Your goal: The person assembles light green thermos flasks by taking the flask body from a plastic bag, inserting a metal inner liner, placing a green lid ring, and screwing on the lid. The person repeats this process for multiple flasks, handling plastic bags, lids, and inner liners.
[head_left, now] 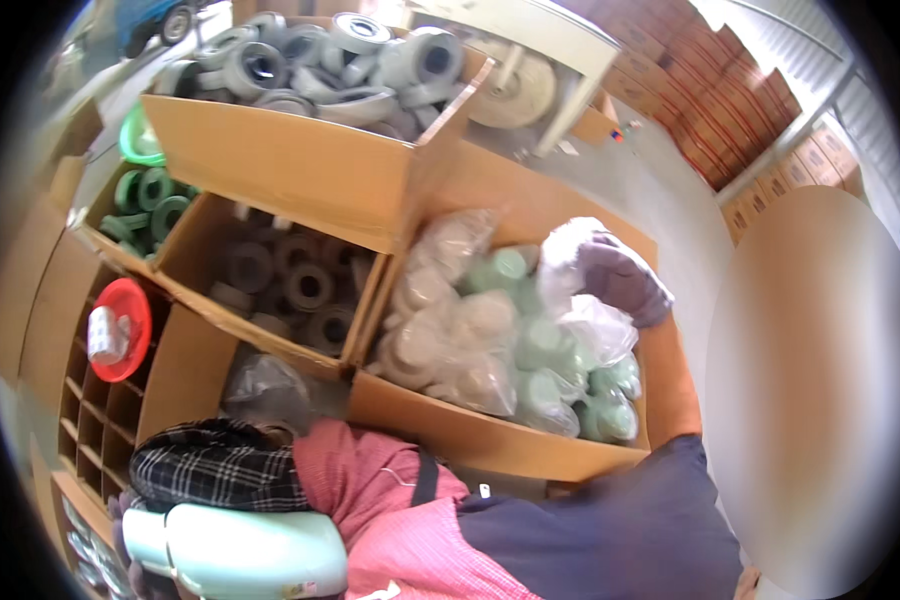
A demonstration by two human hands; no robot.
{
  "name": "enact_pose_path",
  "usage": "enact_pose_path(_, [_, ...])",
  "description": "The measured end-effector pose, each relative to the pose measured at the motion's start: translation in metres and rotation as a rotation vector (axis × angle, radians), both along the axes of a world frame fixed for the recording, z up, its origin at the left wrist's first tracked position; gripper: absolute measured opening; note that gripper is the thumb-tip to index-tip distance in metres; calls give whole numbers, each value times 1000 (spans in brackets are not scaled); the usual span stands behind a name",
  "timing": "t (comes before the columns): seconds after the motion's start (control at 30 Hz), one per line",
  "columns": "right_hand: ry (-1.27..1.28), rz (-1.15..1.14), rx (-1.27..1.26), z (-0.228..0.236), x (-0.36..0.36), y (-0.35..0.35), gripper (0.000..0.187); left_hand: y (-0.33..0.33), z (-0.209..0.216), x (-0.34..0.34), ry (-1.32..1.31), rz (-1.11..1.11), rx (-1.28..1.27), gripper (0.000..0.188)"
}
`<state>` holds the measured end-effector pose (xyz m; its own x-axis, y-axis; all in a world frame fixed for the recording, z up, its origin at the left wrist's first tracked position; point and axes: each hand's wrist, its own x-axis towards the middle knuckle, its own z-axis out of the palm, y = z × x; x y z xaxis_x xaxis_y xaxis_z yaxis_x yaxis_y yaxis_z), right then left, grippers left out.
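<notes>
My right hand, in a purple-grey glove, reaches into an open cardboard box and grips the top of a clear plastic bag. The box is packed with bagged round parts, pale green on the right and beige on the left. My left hand, also gloved, is at the lower left edge. Its fingers wrap around the end of a smooth pale mint-green object. A black-and-white plaid sleeve cover lies over that forearm.
Behind the box stand three more cartons: dark grey rings, green rings, and grey wheel-like parts at the top. A red dish sits on a cardboard divider grid on the left. Stacked brown cartons line the far right.
</notes>
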<state>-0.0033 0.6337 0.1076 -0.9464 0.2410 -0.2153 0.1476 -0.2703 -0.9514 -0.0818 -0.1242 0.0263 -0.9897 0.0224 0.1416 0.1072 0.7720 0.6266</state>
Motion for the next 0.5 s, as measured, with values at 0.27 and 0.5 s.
enact_pose_path(0.27, [254, 667, -696, 30, -308, -335, 33, 86, 58, -60, 154, -288, 639, 59])
enact_pose_path(0.5, [198, 552, -842, 23, -417, -590, 40, 78, 38, -113, 403, -298, 369, 117])
